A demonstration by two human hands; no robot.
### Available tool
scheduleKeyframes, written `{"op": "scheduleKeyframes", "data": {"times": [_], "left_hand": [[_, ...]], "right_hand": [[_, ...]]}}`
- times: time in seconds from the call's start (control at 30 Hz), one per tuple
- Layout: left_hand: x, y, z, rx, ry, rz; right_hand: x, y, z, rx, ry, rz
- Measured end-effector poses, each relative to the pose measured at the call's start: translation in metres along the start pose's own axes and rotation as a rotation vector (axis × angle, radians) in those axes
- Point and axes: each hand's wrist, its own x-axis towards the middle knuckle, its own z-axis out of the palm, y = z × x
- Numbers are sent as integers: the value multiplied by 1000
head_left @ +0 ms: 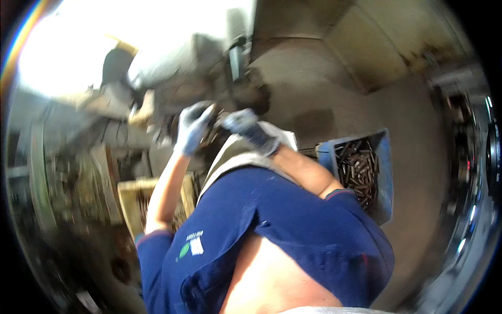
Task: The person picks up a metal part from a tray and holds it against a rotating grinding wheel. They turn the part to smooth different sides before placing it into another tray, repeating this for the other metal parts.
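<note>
Through the head camera I look down on two gloved hands working close together, just past the wearer's lap. The left hand (193, 127) is partly curled, thumb toward the right; the right hand (246, 128) comes in from the other side with its fingers bent toward it. Between and just below them I make out brownish metal pieces (210, 136), but blur hides whether either hand actually grips one, so I cannot tell how firmly the fingers are closed.

I judge the step in hand to be close two-handed handling of these small parts. From here, I think the next move calls for a sure fingertip hold and both hands staying near each other.

To the right, beside the right forearm, a blue crate (386, 180) holds a heap of slender, dark metal parts (358, 166). On the left, a yellowish crate (125, 201) sits partly behind the left forearm; its contents are hard to read. A pale apron (227, 157) covers the lap, and bulky machinery (170, 65) stands at the far left.
</note>
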Motion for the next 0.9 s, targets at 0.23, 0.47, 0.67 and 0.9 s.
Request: {"op": "scheduleKeyframes", "data": {"times": [0.23,0.47,0.67,0.9], "left_hand": [[-81,8,-12,-480,79,-248],[-73,10,2,-557,151,-215],[-72,4,2,-432,248,-211],[-60,-13,12,-410,152,-267]], "right_hand": [[-19,-39,9,394,55,22],[-16,-40,6,205,68,-52],[-30,-40,-4,-187,204,-227],[-34,-40,-12,-361,254,-296]]}}
